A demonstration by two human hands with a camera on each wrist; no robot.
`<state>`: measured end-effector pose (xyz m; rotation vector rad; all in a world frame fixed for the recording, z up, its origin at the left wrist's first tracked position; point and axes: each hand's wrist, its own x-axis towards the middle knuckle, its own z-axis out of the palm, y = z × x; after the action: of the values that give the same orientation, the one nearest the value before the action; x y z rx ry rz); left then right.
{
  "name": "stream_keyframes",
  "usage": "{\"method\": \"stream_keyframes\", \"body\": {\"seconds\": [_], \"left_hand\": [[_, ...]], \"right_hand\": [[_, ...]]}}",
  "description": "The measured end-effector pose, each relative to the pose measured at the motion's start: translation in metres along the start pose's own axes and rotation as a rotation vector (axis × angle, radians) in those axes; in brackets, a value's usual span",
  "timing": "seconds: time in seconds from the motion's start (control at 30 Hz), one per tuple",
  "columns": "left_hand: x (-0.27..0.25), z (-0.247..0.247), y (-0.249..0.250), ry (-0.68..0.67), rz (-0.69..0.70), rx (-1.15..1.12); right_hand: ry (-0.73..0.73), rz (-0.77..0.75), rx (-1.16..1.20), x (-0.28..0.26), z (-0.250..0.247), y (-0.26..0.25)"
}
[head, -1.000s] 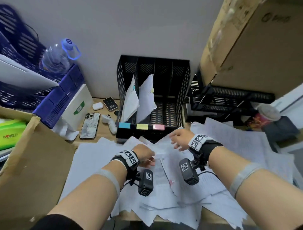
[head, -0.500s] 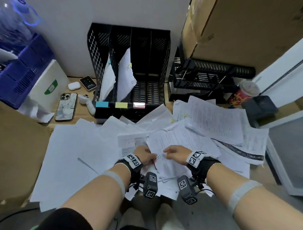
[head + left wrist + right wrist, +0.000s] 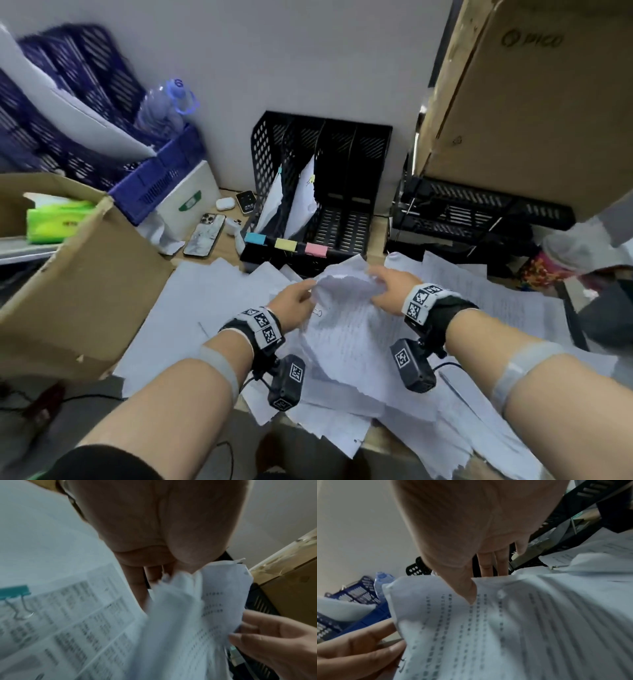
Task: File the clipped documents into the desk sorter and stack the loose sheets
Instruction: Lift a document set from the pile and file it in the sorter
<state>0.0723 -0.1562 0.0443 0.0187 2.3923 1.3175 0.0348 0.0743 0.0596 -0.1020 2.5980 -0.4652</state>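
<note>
In the head view both hands hold up a bundle of printed sheets (image 3: 346, 318) just in front of the black desk sorter (image 3: 342, 144). My left hand (image 3: 303, 294) pinches its left edge, where a silver clip handle (image 3: 317, 312) shows. My right hand (image 3: 378, 286) grips the right edge, thumb on top of the bundle (image 3: 471, 628) and fingers behind. Two clipped documents (image 3: 301, 202) stand in the sorter's left slots. Blue, yellow and pink labels (image 3: 286, 244) mark its front. Another document with a teal clip (image 3: 15, 591) lies below my left hand (image 3: 178, 572).
Loose sheets (image 3: 205, 301) cover the desk. An open cardboard box (image 3: 85, 274) stands at the left, with blue baskets (image 3: 154, 185) and a water bottle (image 3: 164, 109) behind. A phone (image 3: 204, 234) lies beside the sorter. At the right are a black tray rack (image 3: 479, 212), a big carton (image 3: 531, 102) and a cup (image 3: 561, 253).
Both hands have lifted the bundle off the pile and brought it up toward the sorter's front. The head view has tilted back up.
</note>
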Motion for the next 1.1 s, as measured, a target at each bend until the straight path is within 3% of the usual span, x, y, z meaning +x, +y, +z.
{"method": "stream_keyframes", "body": {"seconds": [0.17, 0.37, 0.5, 0.63, 0.7, 0.83, 0.87, 1.0, 1.1], "left_hand": [[-0.004, -0.024, 0.006, 0.18, -0.057, -0.026], [-0.017, -0.014, -0.003, 0.131, -0.306, -0.294], [-0.022, -0.001, -0.003, 0.164, -0.35, -0.415], [-0.026, 0.006, 0.001, 0.114, -0.346, -0.37], [-0.026, 0.005, 0.005, 0.132, -0.327, -0.326], [-0.024, -0.008, 0.027, 0.204, -0.237, -0.304], [-0.022, -0.012, 0.034, 0.23, -0.203, -0.296], [-0.013, -0.027, 0.065, 0.324, -0.028, -0.189], [-0.004, -0.033, 0.089, 0.321, 0.121, -0.114]], "right_hand": [[0.101, -0.05, 0.153, 0.003, -0.004, 0.004], [0.117, 0.058, 0.334, -0.004, 0.004, 0.024], [0.084, 0.083, 0.395, -0.008, 0.006, 0.031], [0.127, 0.086, 0.472, -0.014, 0.008, 0.034], [0.165, 0.096, 0.495, -0.016, 0.005, 0.029], [0.4, 0.119, 0.387, -0.021, -0.008, 0.012], [0.365, 0.074, 0.34, -0.025, -0.014, 0.001], [-0.002, -0.08, 0.306, -0.039, -0.026, -0.047], [0.053, -0.102, 0.27, -0.033, -0.028, -0.077]]}}
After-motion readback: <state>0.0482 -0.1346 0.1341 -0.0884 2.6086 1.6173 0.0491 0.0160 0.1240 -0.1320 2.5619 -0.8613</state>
